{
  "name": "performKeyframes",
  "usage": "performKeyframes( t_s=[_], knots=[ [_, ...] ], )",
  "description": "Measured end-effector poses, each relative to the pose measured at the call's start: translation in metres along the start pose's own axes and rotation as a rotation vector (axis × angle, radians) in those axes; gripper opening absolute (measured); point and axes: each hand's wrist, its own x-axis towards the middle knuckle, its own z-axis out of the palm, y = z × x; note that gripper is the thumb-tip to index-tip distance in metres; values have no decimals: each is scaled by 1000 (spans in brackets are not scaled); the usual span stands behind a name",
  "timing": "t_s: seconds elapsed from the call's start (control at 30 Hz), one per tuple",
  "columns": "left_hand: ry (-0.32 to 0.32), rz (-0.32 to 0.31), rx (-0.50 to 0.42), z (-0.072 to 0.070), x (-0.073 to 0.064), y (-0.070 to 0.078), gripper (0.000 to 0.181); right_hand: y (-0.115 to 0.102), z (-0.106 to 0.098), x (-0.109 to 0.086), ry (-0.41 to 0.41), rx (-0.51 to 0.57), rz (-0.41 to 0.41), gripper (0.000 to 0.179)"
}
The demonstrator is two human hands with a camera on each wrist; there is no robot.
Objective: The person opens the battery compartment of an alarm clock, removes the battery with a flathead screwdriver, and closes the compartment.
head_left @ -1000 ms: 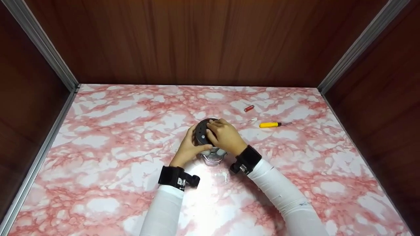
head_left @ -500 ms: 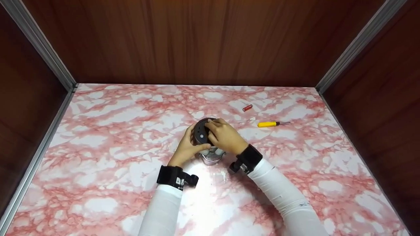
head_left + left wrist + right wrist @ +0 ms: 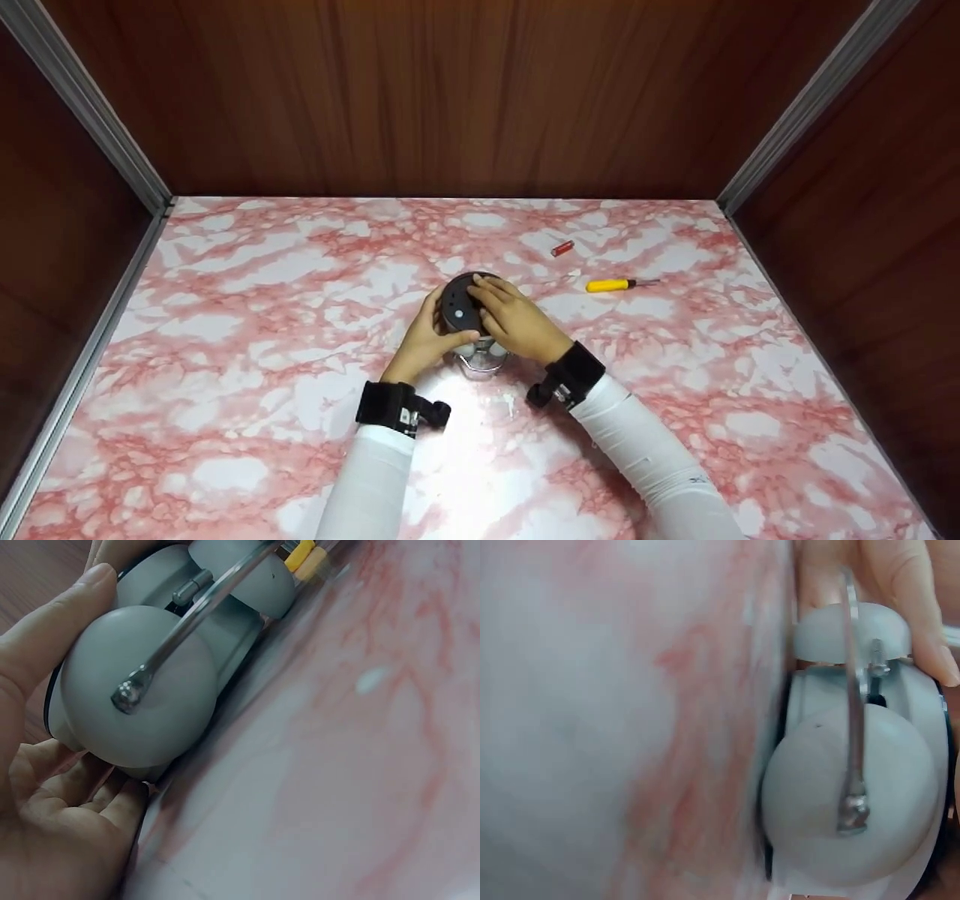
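Note:
A twin-bell alarm clock [image 3: 454,307] is held in the middle of the table, its black back tilted up with a round pale knob showing. My left hand [image 3: 431,339] grips the clock's left side, thumb over the near edge and fingers around behind. On the back's right part, the fingertips of my right hand [image 3: 521,324] press and cover that area, so what lies under them is hidden. Two pale bells, one large in the left wrist view [image 3: 139,686], point toward me with a metal carrying handle [image 3: 853,720] arching over them.
A red battery [image 3: 562,248] lies behind the clock to the right. Nearer me and further right is a screwdriver with a yellow handle [image 3: 609,286]. A small white scrap [image 3: 574,274] lies between them. Brown panels [image 3: 450,97] wall the table at back and sides.
My right hand's fingers have straightened and lie flatter across the clock's back. The left hand keeps its grip, and the clock stays in about the same place.

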Motion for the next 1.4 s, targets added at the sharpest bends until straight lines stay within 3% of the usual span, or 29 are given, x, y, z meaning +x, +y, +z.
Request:
performKeyframes(
  t_s=[0.27, 0.37, 0.57, 0.7, 0.93, 1.17, 1.4],
  knots=[
    [3, -16, 37, -2, -1, 4, 105, 7, -8, -3, -34, 122, -19, 45],
    [4, -33, 57, -4, -2, 5, 102, 13, -11, -9, 8, 164, -10, 44],
    [-11, -10, 46, -11, -2, 7, 88, 29, -16, -23, 118, 254, 28, 53],
    [-20, 0, 30, -17, -2, 8, 81, 38, -15, -27, 76, 315, 57, 68],
    [-66, -18, -51, -23, -2, 7, 77, 47, -4, -30, -23, 585, 102, 83],
    [-41, -19, -44, -24, -2, 7, 73, 52, 3, -30, -1, 732, 140, 81],
    [-31, -69, -71, -29, -6, 12, 70, 55, 0, -32, 35, 804, 133, 71]
  ],
)
